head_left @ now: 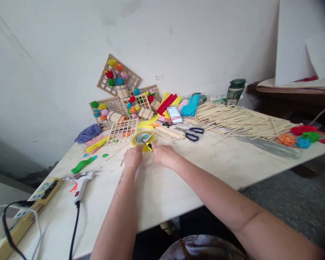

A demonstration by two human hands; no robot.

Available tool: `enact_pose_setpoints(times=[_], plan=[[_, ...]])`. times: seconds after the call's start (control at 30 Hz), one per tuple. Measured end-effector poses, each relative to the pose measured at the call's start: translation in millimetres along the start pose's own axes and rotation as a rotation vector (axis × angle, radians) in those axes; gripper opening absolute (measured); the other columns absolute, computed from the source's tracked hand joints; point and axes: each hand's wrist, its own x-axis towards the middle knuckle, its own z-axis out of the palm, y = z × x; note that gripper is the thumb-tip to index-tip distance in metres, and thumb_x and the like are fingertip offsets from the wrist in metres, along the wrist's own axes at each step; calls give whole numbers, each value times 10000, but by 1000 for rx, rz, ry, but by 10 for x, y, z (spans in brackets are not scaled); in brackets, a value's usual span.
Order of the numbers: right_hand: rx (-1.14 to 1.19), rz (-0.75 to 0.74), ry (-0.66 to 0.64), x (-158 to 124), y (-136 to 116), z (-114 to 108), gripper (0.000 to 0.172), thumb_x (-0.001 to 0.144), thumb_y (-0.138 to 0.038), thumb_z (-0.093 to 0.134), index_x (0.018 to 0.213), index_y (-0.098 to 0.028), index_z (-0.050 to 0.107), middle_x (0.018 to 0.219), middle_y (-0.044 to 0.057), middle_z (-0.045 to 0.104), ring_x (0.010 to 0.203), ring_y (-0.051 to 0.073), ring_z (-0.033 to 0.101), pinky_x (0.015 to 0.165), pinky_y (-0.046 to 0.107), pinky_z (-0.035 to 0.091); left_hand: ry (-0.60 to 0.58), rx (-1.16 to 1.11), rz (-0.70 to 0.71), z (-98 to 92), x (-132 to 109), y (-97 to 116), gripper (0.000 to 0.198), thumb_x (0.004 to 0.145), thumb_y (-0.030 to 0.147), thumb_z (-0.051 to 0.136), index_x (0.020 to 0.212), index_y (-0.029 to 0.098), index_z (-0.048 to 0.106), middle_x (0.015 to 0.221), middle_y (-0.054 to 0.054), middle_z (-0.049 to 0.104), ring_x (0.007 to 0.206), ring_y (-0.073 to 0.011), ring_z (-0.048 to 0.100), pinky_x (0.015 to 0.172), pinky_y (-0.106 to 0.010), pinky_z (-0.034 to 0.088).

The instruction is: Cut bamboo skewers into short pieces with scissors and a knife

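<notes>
My right hand [164, 155] is closed round a yellow-and-black utility knife [148, 146], its blade end pointing up and left toward my other hand. My left hand [133, 157] is a fist on a thin wooden stick [122, 162], whose end pokes out below the knuckles; the fingers hide its middle. Just beyond both hands lies a roll of yellow tape [135, 138]. Dark-blue-handled scissors [192, 136] rest to the right of it. Behind the tape a small stick lattice [121, 131] leans among scraps of coloured paper.
Finished lattices with paper flowers [119, 74] stand against the wall. A large pile of wooden sticks [238, 119] and silvery wires [271, 146] covers the right side. At left lie a glue gun [82, 186] with its cord and a power strip [44, 196]. A green bottle [235, 92] stands behind.
</notes>
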Motion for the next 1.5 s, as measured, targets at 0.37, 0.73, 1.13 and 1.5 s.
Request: enact_pose_setpoints(times=[0.37, 0.73, 1.13, 1.5], plan=[[43, 12, 13, -67, 79, -51, 648, 767, -213, 430, 1355, -47, 215, 1082, 185, 581, 956, 251, 562, 753, 339, 442, 77, -32, -66, -15, -63, 39, 402, 848, 416, 279, 942, 200, 605, 847, -104, 652, 815, -223, 590, 644, -286, 396], [19, 0, -11, -164, 86, -122, 681, 741, -200, 456, 1368, -106, 207, 1043, 168, 604, 943, 246, 571, 747, 335, 444, 63, -59, -56, -5, -29, 52, 413, 843, 400, 276, 911, 204, 633, 847, -113, 657, 815, -228, 591, 645, -287, 392], [31, -29, 32, -53, 76, -21, 702, 708, -152, 452, 1362, -72, 211, 1031, 169, 609, 938, 244, 574, 736, 330, 449, 25, 37, -39, -41, -17, 64, 424, 853, 406, 251, 958, 206, 610, 881, -117, 646, 848, -237, 584, 661, -310, 403], [78, -11, 42, 5, 93, 24, 646, 760, -184, 416, 1366, -108, 206, 1054, 164, 600, 949, 231, 571, 741, 324, 443, 33, 27, -70, -11, -55, 108, 438, 855, 414, 239, 961, 190, 601, 854, -129, 647, 825, -236, 590, 656, -314, 412]])
